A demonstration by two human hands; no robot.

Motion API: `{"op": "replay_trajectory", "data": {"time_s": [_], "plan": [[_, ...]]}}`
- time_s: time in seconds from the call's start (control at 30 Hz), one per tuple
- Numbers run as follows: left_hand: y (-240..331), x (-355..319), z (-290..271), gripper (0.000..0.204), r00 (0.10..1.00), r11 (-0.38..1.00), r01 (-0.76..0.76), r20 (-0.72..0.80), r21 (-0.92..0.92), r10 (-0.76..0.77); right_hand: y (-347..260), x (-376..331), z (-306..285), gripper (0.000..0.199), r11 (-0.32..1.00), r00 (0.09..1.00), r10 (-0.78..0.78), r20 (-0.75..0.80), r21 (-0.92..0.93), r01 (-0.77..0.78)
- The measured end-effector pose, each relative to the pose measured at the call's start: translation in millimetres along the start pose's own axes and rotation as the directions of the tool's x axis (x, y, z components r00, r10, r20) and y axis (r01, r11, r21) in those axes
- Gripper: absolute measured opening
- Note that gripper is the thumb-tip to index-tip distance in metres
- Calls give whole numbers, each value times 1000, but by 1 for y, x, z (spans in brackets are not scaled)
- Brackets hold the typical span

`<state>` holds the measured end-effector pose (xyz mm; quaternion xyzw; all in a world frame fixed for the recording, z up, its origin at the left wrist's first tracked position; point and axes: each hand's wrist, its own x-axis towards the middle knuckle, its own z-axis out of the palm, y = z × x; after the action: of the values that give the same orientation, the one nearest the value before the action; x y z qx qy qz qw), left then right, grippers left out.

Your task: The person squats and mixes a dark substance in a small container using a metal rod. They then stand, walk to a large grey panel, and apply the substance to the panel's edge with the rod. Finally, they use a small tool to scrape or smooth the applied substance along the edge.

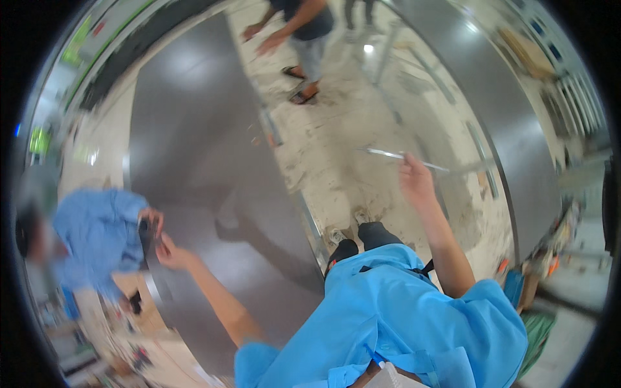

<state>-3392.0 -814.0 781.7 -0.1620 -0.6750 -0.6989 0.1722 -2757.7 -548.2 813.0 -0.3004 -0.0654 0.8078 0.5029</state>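
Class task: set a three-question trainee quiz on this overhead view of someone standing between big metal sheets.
1. True or false: the right hand holds a thin metal rod.
2. The left hand reaches to which part of the large metal sheet: A its far edge, B its middle, C a corner by the person's feet?
3. What colour shirt does the co-worker at that edge wear?

Key: 1 true; 2 A; 3 blue.
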Motion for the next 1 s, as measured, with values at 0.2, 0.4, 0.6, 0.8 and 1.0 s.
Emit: {"op": "replay_trajectory", "data": {"time_s": [0.2,0.4,0.6,0.8,1.0], "plan": [[-7,-181,64,25,905,916,359,175,177,-389,-10,-18,-51,26,934,928,-353,-121,-112,340],[81,-444,103,5,136,909,355,950,219,-282,-55,-118,-156,25,717,616,-681,-396,-530,453],[190,-620,96,19,-591,928,299,807,224,-4,-68,-288,-314,30,687,320,-725,-609,-609,397],[275,-776,72,27,-699,996,21,711,-89,78,-89,-497,-478,26,557,-104,-806,-582,-807,197],[428,-948,-71,35,-980,950,157,164,271,115,-171,-650,-539,25,316,-301,-940,-160,-740,-594]]}}
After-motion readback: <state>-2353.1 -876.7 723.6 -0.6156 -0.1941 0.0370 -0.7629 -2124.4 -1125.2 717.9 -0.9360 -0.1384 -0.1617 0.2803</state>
